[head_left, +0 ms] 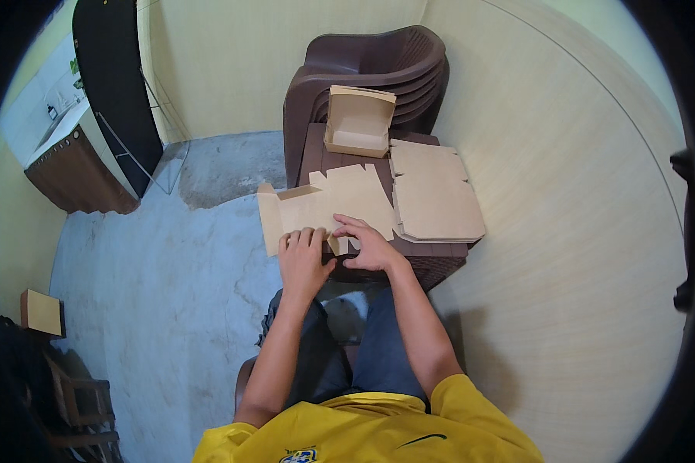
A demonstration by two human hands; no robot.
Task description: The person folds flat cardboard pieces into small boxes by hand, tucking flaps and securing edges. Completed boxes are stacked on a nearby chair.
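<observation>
1. Cardboard blank [359, 193], plain brown on the faces that show, lies partly folded on a brown table [432, 248], just beyond the person's hands at twelve o'clock. Toward its nine o'clock side, a panel is bent up from the flat sheet.
2. Left hand [305, 262] sits at about seven o'clock from the blank's middle, its fingers bent close together over the near edge. The fingertips and part of the edge cover each other, so I cannot tell whether the hand grips the board or only presses it.
3. Right hand [369, 245] is at about five o'clock from that middle, curved wide, with thumb and forefinger well apart. A small flap [338, 245] stands between the two hands, at the blank's six o'clock.
4. As for markings, the yellow shirt [363, 428] bears a dark curved mark [423, 441] and, toward nine o'clock from that mark, a blue-and-white crest [300, 455] cut by the lower edge of the view.
5. At three o'clock from the blank, a stack of flat cardboard [436, 193] lies just beside it. Between twelve and one o'clock stands an open box [361, 123], with stacked brown chairs [371, 58] behind it.
</observation>
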